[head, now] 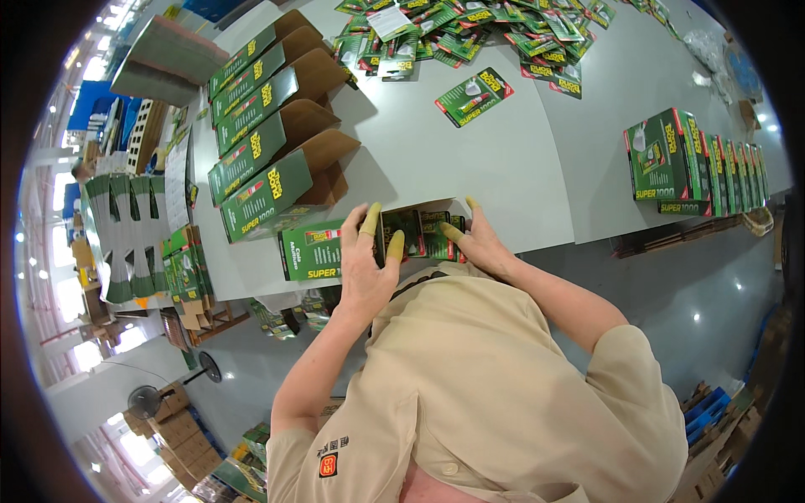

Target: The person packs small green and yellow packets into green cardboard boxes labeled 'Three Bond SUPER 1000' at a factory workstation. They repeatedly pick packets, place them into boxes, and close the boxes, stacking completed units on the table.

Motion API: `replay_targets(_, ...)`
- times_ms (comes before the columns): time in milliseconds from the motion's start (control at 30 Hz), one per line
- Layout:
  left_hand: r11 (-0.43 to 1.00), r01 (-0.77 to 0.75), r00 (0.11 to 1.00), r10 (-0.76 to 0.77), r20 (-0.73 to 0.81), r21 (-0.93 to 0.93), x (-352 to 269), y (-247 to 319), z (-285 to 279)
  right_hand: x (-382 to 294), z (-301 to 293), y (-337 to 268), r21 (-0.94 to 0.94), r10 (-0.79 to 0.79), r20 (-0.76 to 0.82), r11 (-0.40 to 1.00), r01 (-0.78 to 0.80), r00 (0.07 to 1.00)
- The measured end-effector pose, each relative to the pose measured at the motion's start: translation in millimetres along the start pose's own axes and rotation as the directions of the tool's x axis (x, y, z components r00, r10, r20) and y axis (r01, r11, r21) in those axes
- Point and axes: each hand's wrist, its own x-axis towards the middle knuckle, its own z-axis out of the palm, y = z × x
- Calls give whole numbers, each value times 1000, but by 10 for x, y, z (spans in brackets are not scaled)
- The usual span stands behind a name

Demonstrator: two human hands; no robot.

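Near the table's front edge, a green printed cardboard box (312, 251) lies on its side, its open end facing right. My left hand (370, 264) grips the box around that end, with yellow finger cots on some fingers. At the box's mouth, my right hand (481, 242), also with yellow finger cots, holds a stack of green blister cards (437, 234), which sits partly within the opening. How far the cards reach inside is hidden. Beyond the hands, a single glue blister card (475, 98) lies flat on the white table (465, 163).
Several open green boxes (267, 195) stand in a row at the left. A loose heap of blister cards (440, 31) covers the far part. Closed boxes (666, 157) line up at the right. Flat green cartons (126, 236) lie at the far left.
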Motion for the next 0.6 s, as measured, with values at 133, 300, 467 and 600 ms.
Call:
replay_targets(133,969,20,999,-28,29,247,-6,-42,-102,37,-10,33,60,113,128,991,-122,985)
replay_targets(300,985,-26,998,15,63,169,89,-230,-171,6,-39,34,14,32,69,999,-33,997)
replay_targets(467,985,94,974,-121,192,145,95,-284,-224,-75,1,-108,-390,-338,-134,882,264,932)
replay_targets(600,981,101,973,-132,192,163,59,-273,-240,137,230,-369,-237,-498,173,816,527,850)
